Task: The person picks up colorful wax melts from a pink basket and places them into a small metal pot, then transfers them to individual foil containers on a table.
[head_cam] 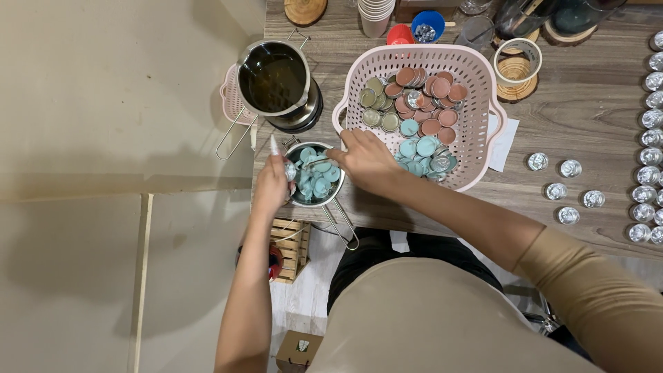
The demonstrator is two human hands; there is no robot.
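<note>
A small steel pot (pixel 336 195) holds several teal wax discs (pixel 319 185) at the table's front left corner. My left hand (pixel 273 183) is closed on a small silver tin cup at the pot's left rim. My right hand (pixel 366 160) reaches over the pot's right side, fingers pinching a thin metal tool over the discs. Behind it stands a pink perforated basket (pixel 476 83) filled with several teal, brown and olive round candles.
A larger steel pitcher (pixel 275 76) of dark liquid sits on a burner at the back left. Several empty silver tin cups (pixel 568 190) lie to the right, more along the right edge. Paper cups (pixel 376 14), wooden coasters and a wooden crate (pixel 293 245) below the table edge.
</note>
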